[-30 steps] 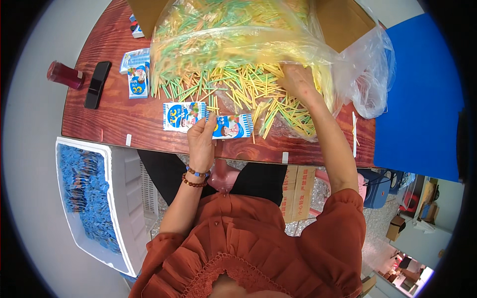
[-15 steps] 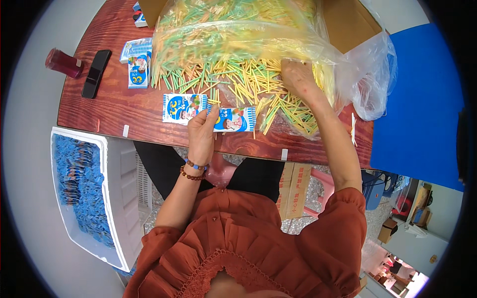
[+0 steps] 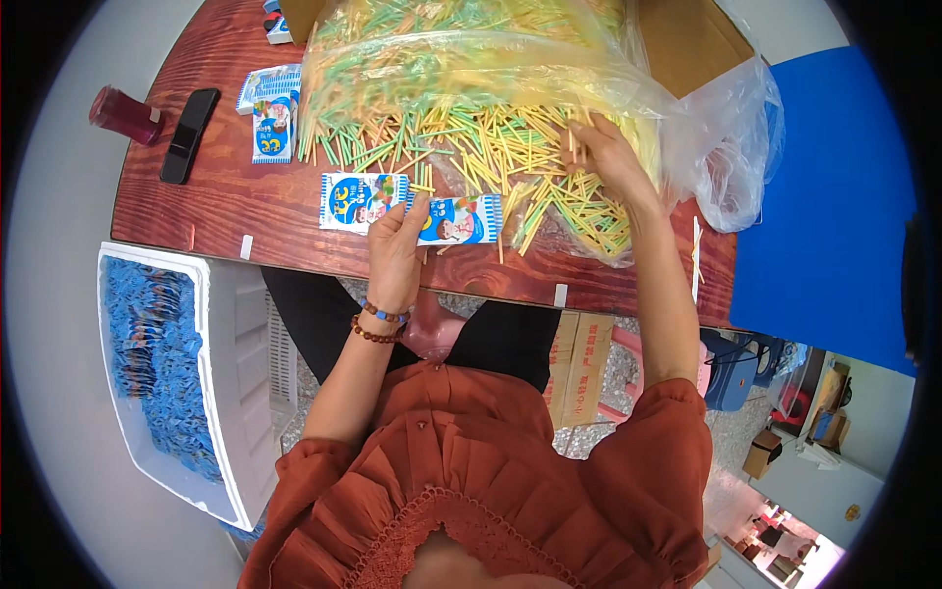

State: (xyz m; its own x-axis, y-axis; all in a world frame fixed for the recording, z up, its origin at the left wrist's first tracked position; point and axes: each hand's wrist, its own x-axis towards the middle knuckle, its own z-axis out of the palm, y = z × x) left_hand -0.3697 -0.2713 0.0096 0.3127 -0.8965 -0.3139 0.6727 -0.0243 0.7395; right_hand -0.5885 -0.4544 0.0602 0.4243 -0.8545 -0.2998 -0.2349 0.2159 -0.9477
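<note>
Packets (image 3: 458, 218): two blue-and-white ones lie near the counter's (image 3: 226, 201) near edge, bare wood to their left. Left hand (image 3: 395, 250) pinches the right packet's left end, grip closed on it. Right hand (image 3: 605, 157) has shifted right, fingers curled into the sticks (image 3: 549, 191); grip unclear.

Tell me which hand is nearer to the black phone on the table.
Left. The left hand rests on the small blue packets near the table's front edge, to the right of the black phone. The right hand is farther right, in the pile of coloured sticks.
</note>
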